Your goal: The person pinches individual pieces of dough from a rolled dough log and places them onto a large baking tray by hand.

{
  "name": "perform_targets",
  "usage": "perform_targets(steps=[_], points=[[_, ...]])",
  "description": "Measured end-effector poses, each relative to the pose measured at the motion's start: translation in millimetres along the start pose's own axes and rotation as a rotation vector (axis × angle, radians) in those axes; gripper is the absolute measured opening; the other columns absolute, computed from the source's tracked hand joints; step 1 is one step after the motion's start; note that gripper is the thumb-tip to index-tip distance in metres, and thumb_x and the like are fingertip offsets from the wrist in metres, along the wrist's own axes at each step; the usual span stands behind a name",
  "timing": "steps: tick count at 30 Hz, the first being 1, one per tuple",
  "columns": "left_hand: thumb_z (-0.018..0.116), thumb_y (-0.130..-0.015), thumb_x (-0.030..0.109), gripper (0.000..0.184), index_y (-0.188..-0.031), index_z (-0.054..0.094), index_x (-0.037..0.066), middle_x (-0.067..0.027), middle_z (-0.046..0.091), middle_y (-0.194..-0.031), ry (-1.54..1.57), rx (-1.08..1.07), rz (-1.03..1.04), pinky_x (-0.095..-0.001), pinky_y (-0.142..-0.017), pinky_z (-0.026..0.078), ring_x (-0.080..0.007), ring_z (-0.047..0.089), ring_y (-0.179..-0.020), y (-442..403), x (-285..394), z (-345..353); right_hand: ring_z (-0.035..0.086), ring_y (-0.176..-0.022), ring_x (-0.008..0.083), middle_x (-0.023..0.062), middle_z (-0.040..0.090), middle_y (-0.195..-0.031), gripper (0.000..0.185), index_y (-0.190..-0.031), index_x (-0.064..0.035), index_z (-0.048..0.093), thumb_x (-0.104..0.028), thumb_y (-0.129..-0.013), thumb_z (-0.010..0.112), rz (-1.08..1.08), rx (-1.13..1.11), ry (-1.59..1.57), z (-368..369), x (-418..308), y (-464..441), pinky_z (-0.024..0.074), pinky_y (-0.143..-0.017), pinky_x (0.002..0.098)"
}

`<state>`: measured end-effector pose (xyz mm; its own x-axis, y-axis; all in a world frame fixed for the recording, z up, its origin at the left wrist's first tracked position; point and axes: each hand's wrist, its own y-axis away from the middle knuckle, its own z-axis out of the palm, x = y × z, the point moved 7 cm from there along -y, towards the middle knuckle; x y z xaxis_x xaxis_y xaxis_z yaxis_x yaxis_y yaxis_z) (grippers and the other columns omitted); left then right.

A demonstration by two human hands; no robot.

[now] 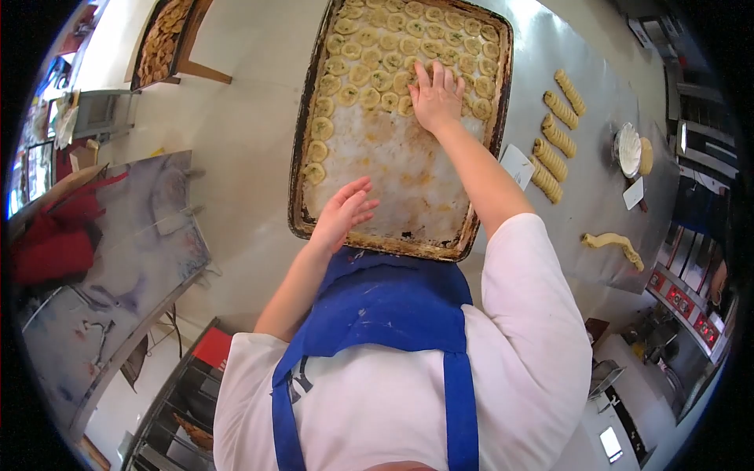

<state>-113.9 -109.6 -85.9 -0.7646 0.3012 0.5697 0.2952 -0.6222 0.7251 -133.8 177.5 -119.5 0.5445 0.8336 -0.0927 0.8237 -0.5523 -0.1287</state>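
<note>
A large baking tray with browned edges lies in front of me. Rows of small round dough pieces with green flecks cover its far part, and a few run down its left side. My right hand rests on the pieces near the tray's right half, fingers stretched out and apart; what lies under the fingertips is hidden. Above the tray's lower left edge hovers my left hand, open, with its fingers spread and nothing in it. The near part of the tray shows stained lining paper.
Right of the tray, several sliced dough rolls lie on the metal table beside a white scraper. Farther right are a white fluted bowl, another scraper and a curved dough strip. A tray of baked pieces stands upper left.
</note>
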Motion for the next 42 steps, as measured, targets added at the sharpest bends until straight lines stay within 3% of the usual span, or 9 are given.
perform_targets(steps=[11, 18, 26, 29, 33, 35, 37, 40, 42], points=[[0.048, -0.099, 0.021, 0.046, -0.142, 0.038, 0.006, -0.0114, 0.045, -0.141, -0.117, 0.069, 0.042, -0.0350, -0.094, 0.045, -0.0245, 0.055, -0.118, 20.7, -8.1, -20.9, 0.024, -0.136, 0.0296, 0.0138, 0.030, -0.143, 0.067, -0.148, -0.0173, 0.023, -0.055, -0.095, 0.039, -0.057, 0.002, 0.090, 2.0, 5.7, -13.6, 0.0178, -0.108, 0.0542], [0.049, -0.099, 0.019, 0.041, -0.137, 0.044, 0.005, -0.0093, 0.051, -0.133, -0.156, 0.042, 0.057, -0.0329, -0.092, 0.047, -0.0230, 0.056, -0.115, 22.6, -12.9, -1.4, 0.052, -0.101, 0.0358, 0.0150, 0.059, -0.101, 0.035, -0.108, -0.0043, 0.056, -0.022, -0.080, 0.066, 0.282, 0.545, -0.401, -97.7, 104.3, 68.4, 0.0391, -0.092, 0.0453], [0.050, -0.099, 0.021, 0.041, -0.136, 0.045, 0.004, -0.0088, 0.053, -0.131, -0.371, -0.063, -0.004, -0.0319, -0.091, 0.047, -0.0208, 0.057, -0.112, -1.2, -25.4, 50.7, 0.043, -0.117, 0.0365, 0.0177, 0.045, -0.119, 0.074, -0.118, -0.0057, 0.043, -0.037, -0.065, 0.084, 0.924, 0.080, -0.137, -70.2, 164.1, 210.8, 0.0436, -0.092, 0.0462], [0.049, -0.099, 0.022, 0.042, -0.136, 0.044, 0.004, -0.0093, 0.053, -0.132, -0.497, -0.152, 0.022, -0.0319, -0.092, 0.047, -0.0205, 0.057, -0.112, -6.5, -19.8, 89.2, 0.047, -0.116, 0.0406, 0.0195, 0.043, -0.124, 0.073, -0.117, -0.0050, 0.043, -0.037, -0.065, 0.084, 0.971, 0.234, -0.465, -56.2, 172.3, 229.5, 0.0460, -0.090, 0.0453], [0.049, -0.098, 0.022, 0.041, -0.135, 0.045, 0.004, -0.0097, 0.053, -0.131, -0.605, -0.237, 0.011, -0.0319, -0.092, 0.047, -0.0203, 0.057, -0.112, -8.2, -17.7, 134.8, 0.063, -0.098, 0.0388, 0.0233, 0.062, -0.110, 0.061, -0.118, -0.0011, 0.053, -0.027, -0.068, 0.079, 0.951, 0.173, -0.724, -54.0, 207.1, 263.8, 0.0491, -0.084, 0.0455], [0.050, -0.098, 0.022, 0.041, -0.134, 0.046, 0.004, -0.0096, 0.054, -0.131, -0.629, -0.274, 0.004, -0.0318, -0.092, 0.047, -0.0202, 0.057, -0.112, -11.8, -23.6, 150.2, 0.068, -0.082, 0.0246, 0.0136, 0.070, -0.091, 0.037, -0.103, 0.0019, 0.066, -0.024, -0.076, 0.073, 1.125, 0.116, -1.142, -46.8, 240.3, 308.8, 0.0520, -0.072, 0.0366], [0.050, -0.098, 0.022, 0.040, -0.134, 0.047, 0.004, -0.0094, 0.055, -0.129, -0.628, -0.294, -0.007, -0.0317, -0.091, 0.047, -0.0201, 0.057, -0.112, -15.4, -27.5, 154.8, 0.066, -0.076, 0.0182, 0.0107, 0.070, -0.092, 0.035, -0.106, 0.0033, 0.065, -0.021, -0.080, 0.069, 1.316, 0.381, -1.180, -31.5, 286.6, 366.4, 0.0521, -0.069, 0.0338], [0.050, -0.098, 0.022, 0.039, -0.133, 0.047, 0.005, -0.0094, 0.055, -0.128, -0.638, -0.281, -0.030, -0.0318, -0.091, 0.048, -0.0200, 0.058, -0.111, -20.5, -33.9, 155.6, 0.065, -0.074, 0.0189, 0.0116, 0.069, -0.093, 0.030, -0.106, 0.0031, 0.064, -0.016, -0.083, 0.065, 1.588, 0.361, -1.132, -21.8, 304.0, 410.4, 0.0519, -0.071, 0.0345], [0.050, -0.098, 0.022, 0.039, -0.133, 0.048, 0.005, -0.0094, 0.055, -0.128, -0.615, -0.262, -0.065, -0.0318, -0.090, 0.048, -0.0198, 0.058, -0.110, -21.7, -38.3, 153.8, 0.065, -0.073, 0.0209, 0.0118, 0.068, -0.093, 0.030, -0.109, 0.0030, 0.062, -0.015, -0.085, 0.063, 1.532, 0.516, -1.064, 4.2, 300.6, 391.7, 0.0535, -0.067, 0.0363]])
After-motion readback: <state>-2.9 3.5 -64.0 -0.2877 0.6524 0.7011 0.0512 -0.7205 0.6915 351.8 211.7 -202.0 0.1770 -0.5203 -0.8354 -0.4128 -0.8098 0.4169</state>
